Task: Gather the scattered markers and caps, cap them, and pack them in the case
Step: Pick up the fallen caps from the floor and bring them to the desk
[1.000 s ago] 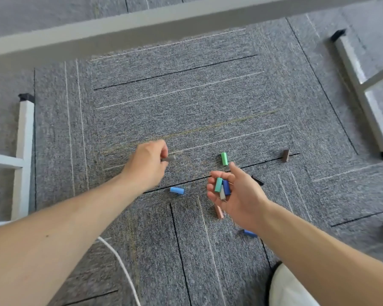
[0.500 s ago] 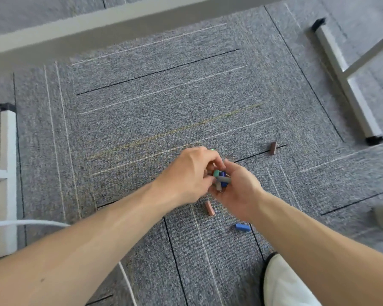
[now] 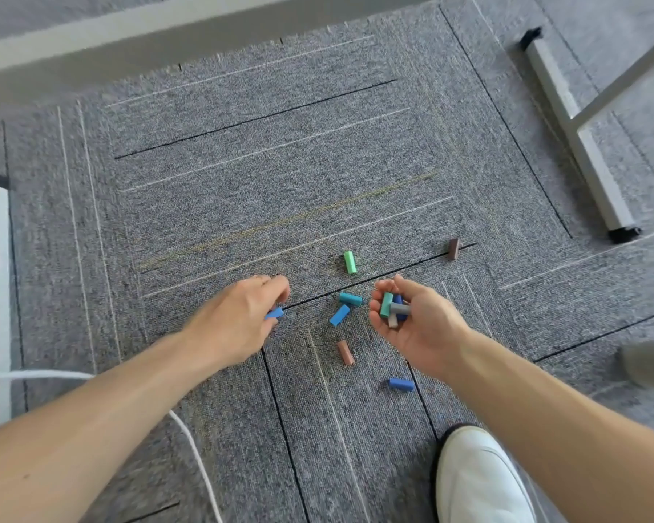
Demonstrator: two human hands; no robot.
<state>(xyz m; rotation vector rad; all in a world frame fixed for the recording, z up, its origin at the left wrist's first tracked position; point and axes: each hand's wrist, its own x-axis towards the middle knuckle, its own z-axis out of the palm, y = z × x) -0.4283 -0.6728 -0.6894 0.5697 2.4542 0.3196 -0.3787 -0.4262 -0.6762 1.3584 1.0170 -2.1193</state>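
Left hand [image 3: 242,318] pinching blue cap [image 3: 274,313] low over carpet [image 3: 242,164]. Right hand [image 3: 416,330] cupping, fingers curling round pile of caps [image 3: 393,309]. Loose caps [image 3: 340,315] lying on carpet between hands; case not showing. Risk: palm overfilling, tilting while reaching, pile spilling, caps rolling off.

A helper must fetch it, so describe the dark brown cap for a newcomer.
Find the white table leg at the right of the grey carpet. Left of its black foot, the dark brown cap lies across a black carpet line, beyond the right hand. It lies alone, darker than the reddish-brown cap and rightmost of all.
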